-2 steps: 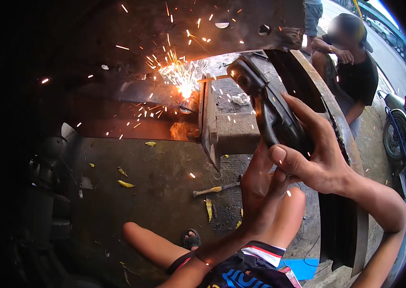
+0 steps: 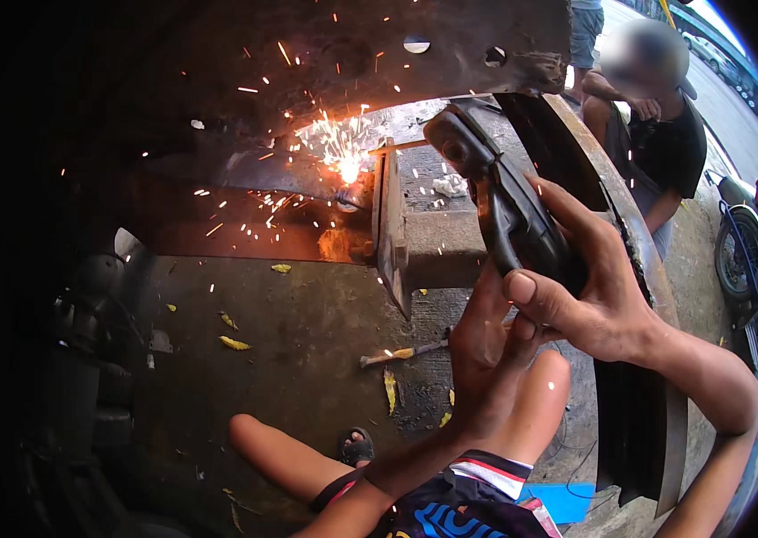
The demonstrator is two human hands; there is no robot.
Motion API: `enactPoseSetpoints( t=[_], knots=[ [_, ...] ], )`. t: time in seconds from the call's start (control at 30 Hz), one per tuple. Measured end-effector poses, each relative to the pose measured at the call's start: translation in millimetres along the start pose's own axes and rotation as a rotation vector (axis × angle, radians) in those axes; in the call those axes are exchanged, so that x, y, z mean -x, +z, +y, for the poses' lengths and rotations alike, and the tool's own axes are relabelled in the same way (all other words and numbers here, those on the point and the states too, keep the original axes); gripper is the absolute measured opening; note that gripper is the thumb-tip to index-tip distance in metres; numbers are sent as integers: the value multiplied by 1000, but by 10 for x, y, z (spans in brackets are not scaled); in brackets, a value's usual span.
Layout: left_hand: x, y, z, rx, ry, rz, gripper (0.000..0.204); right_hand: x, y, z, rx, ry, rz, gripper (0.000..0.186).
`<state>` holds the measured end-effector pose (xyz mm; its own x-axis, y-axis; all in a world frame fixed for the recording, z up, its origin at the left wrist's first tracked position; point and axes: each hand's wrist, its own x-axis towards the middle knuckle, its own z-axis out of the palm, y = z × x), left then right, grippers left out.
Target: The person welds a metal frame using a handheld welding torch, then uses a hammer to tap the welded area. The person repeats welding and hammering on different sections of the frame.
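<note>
A black welding electrode holder is in my right hand, with the thumb along its near side and the fingers round the far side. Low against the same holder, just beneath the right thumb, my left hand steadies it; part of its fingers is hidden. From the holder's jaw a thin welding rod runs left past an upright steel plate. Beyond the plate a bright welding arc burns at the rusty steel beam, throwing sparks.
A dark steel panel overhangs the work. On my right runs a long steel channel. A hammer-like tool and yellow leaves lie on the floor. A person squats at the right, near a motorcycle.
The sparks have scattered into a different pattern around the arc. Both hands and the electrode holder stay practically where they were.
</note>
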<state>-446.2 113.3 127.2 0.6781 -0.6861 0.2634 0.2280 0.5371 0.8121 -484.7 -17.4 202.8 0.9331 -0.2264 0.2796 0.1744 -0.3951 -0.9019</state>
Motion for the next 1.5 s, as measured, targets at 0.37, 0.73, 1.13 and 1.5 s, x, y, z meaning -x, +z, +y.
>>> enactPoseSetpoints(
  t=[0.37,0.73,1.13,1.5],
  knots=[
    [-23,-87,9,61,58,-2,80,-117,81,14,3,-65,-28,78],
    [-52,-97,18,47,52,13,79,-109,74,-2,15,-4,-28,78],
    [-60,-125,-30,121,59,9,77,-134,62,67,55,-51,-13,86],
    [-85,-168,-43,-10,137,-23,85,-168,58,72,54,-82,-49,83]
  ],
)
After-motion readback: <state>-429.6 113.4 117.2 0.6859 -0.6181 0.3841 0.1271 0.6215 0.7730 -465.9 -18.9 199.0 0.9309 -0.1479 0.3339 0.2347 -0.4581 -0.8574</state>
